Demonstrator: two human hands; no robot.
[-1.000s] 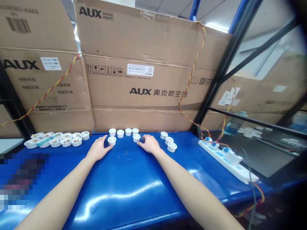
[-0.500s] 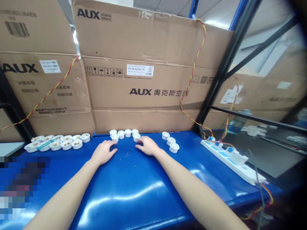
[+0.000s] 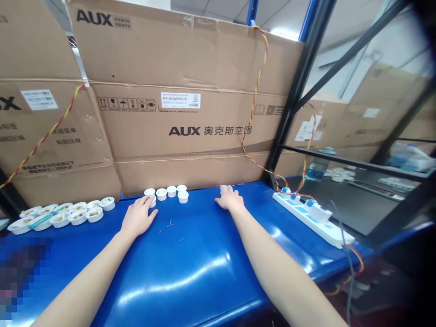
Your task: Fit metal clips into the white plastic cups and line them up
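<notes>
My left hand (image 3: pixel 138 215) lies low over the blue table, thumb apart, its fingertips against a small white lidded cup (image 3: pixel 151 203). More such cups (image 3: pixel 161 194) stand together just beyond it, one cup (image 3: pixel 183 196) at the right end of that group. Farther right, my right hand (image 3: pixel 230 199) curls round a white cup (image 3: pixel 224 190) that shows between thumb and fingers. The palm hides whatever else is under it. Several tiny thin metal bits (image 3: pixel 170 223) lie between my hands.
At the left, a cluster of white cups (image 3: pixel 77 217) holds small brownish pieces, with a teal tool (image 3: pixel 44 220) across them. Cardboard boxes (image 3: pixel 190 168) wall off the back. A white power strip (image 3: pixel 316 218) with cables lies at the right, beside a black rack post (image 3: pixel 289 104).
My right hand has moved right, from the cup at the middle group to the separate right-hand cups. My left hand stays near its cup. The view has turned right.
</notes>
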